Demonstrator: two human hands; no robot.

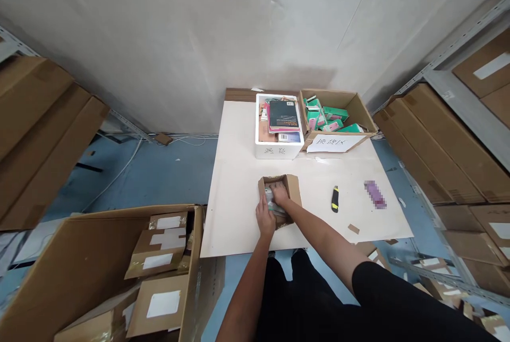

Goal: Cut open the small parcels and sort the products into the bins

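Note:
A small open cardboard box [294, 189] sits near the front of the white table, its flaps folded out. My left hand [265, 219] grips the box's left wall, fingers over the edge. Inside the box lies a pale, clear-wrapped package [270, 197], partly covered by my hands. My right hand [279, 192] reaches into the box from the right, its fingers bent against the package; the fingertips are hard to make out. To the right of the box, a black and yellow utility knife [335, 199] lies on the table.
Behind stand a white foam box [275, 151] of books and a carton [356, 140] of green packs. A blurred purple item [375, 195] and a cardboard scrap [353, 229] lie at right. A large carton [99, 220] of parcels stands left; shelves of boxes [442, 140] flank the right.

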